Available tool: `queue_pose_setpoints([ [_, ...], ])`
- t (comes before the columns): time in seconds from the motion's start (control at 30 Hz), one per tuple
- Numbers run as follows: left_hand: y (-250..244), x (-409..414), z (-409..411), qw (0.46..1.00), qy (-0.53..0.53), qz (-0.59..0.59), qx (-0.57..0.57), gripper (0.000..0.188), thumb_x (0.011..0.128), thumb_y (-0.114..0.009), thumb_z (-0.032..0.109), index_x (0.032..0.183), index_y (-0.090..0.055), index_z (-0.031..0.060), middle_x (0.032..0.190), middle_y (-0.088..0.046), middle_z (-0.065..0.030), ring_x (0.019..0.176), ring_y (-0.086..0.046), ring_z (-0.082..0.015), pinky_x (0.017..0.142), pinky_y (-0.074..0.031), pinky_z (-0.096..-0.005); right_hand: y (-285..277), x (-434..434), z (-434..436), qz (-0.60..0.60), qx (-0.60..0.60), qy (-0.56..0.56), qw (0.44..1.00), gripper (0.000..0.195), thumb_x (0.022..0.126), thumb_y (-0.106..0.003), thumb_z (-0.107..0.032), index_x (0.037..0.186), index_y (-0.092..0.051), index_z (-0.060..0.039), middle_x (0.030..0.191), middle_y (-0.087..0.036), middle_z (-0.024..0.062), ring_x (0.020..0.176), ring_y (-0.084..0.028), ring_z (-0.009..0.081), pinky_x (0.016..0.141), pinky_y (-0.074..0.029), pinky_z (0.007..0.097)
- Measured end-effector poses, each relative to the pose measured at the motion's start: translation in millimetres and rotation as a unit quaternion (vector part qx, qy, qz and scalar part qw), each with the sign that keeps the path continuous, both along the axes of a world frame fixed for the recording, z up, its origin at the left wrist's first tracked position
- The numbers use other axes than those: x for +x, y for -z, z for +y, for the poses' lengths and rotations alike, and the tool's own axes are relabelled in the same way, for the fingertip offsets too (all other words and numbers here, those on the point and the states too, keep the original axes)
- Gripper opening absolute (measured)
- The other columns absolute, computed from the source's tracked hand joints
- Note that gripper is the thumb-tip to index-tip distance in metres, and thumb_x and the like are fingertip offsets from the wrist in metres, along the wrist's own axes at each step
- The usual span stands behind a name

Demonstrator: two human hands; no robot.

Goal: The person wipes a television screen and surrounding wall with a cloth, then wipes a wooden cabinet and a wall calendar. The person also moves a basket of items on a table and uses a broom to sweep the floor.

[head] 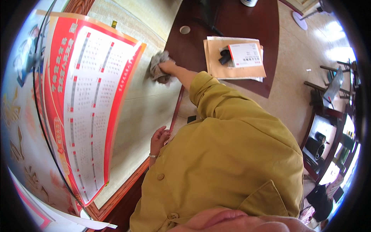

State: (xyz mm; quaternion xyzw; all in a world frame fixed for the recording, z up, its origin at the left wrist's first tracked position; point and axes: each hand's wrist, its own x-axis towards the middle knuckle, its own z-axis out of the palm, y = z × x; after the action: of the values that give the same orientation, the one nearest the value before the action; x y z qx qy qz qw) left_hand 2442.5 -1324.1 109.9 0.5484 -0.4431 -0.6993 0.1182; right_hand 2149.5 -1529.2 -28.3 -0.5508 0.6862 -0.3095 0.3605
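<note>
My right hand [168, 67] grips a crumpled grey cloth [158, 66] and presses it to the pale marble-patterned wall panel [139, 95]. The cloth is beside the edge of a dark red wooden desk [185, 52]. My right arm, in a rolled-up mustard sleeve, reaches out across the desk's corner. Nearer my body, my left hand [159, 138] hangs by the panel with loosely bent fingers and nothing visible in it. A bracelet [152, 156] circles its wrist. Most of my left arm is hidden by the shirt [232, 150].
On the desk lie brown paper envelopes [214, 63], a printed white packet [246, 55] and a small black object [224, 57]. A white container [249, 2] stands at the far side. A red-and-white calendar poster [87, 101] and a black cable [43, 124] hang on the wall. Furniture [327, 136] lines the right.
</note>
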Motion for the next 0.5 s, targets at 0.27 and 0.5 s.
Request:
queue_pose_setpoints([
  [0.27,37.8,40.9,23.0,0.995,0.078,-0.036,0.06,0.034,0.086,-0.055,0.014,0.117,-0.049,0.0015,0.1,-0.061,-0.0094,0.085,-0.059,-0.0152,0.075,-0.05,-0.0269,20.5,26.7,249.3,-0.199,0.334,-0.076,0.918,0.045,0.08,-0.052,-0.04,0.106,-0.059,-0.0043,0.107,-0.058,0.0114,0.095,-0.052,0.022,0.078,-0.043,0.0403],
  [0.5,77.6,-30.9,2.5,0.986,0.123,0.056,0.101,0.03,0.087,-0.053,0.017,0.113,-0.051,0.002,0.096,-0.061,-0.0105,0.081,-0.059,-0.0169,0.07,-0.051,-0.0288,-22.0,-107.6,420.6,-0.388,0.267,0.354,0.808,0.037,0.084,-0.05,-0.035,0.1,-0.057,-0.0017,0.093,-0.061,0.0112,0.08,-0.06,0.0224,0.067,-0.05,0.0396],
])
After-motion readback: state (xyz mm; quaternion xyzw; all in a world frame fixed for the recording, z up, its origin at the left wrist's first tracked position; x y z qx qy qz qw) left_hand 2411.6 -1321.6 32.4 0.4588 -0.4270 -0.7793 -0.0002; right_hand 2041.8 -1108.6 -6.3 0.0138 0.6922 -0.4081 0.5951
